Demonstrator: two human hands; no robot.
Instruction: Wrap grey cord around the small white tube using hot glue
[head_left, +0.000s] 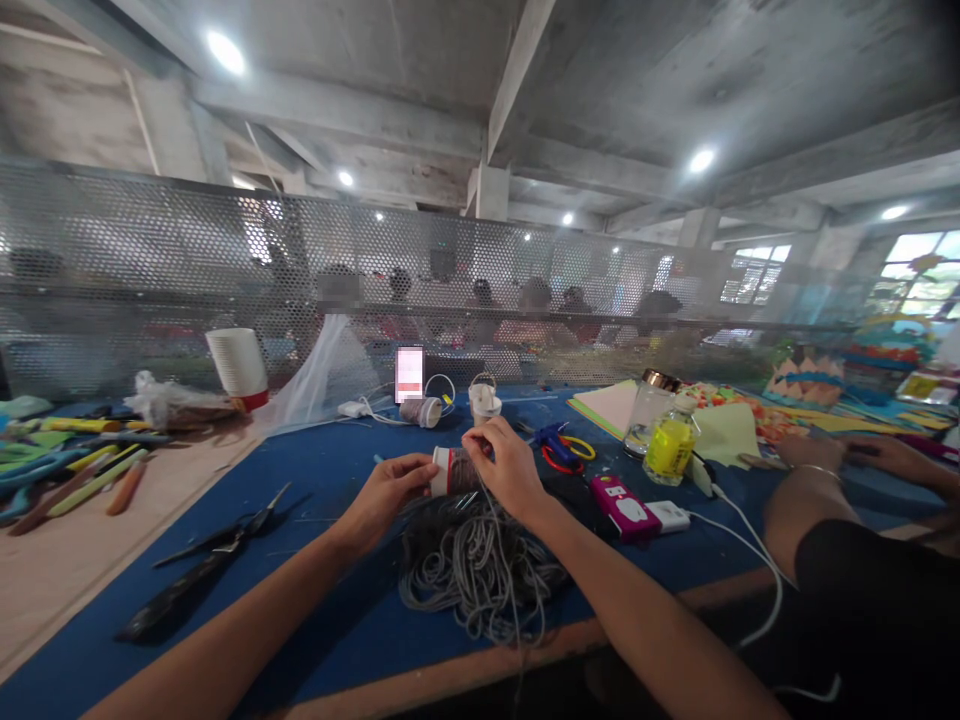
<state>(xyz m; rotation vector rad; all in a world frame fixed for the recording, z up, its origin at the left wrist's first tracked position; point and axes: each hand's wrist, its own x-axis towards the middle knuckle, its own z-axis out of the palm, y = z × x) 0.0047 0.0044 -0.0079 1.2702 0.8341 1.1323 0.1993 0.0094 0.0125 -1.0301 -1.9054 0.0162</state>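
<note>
A white paper cup (441,474) lies on its side, partly wrapped in grey-brown cord. My left hand (399,480) grips its left end between thumb and fingers. At the cup's right end, my right hand (508,466) pinches the grey cord (501,520), which runs down from the fingers. Below the hands lies a loose heap of grey cord (472,570). Behind them are another cord-wrapped cup (421,411) on its side and a small pale cup with a handle (485,398).
Black scissors (214,560) lie open at left, near a paper cup stack (237,368) and several markers. At right are a blue glue gun (556,440), a magenta box (622,508), a yellow liquid bottle (671,447) and a co-worker's arms (806,480). A lit phone (409,372) leans behind.
</note>
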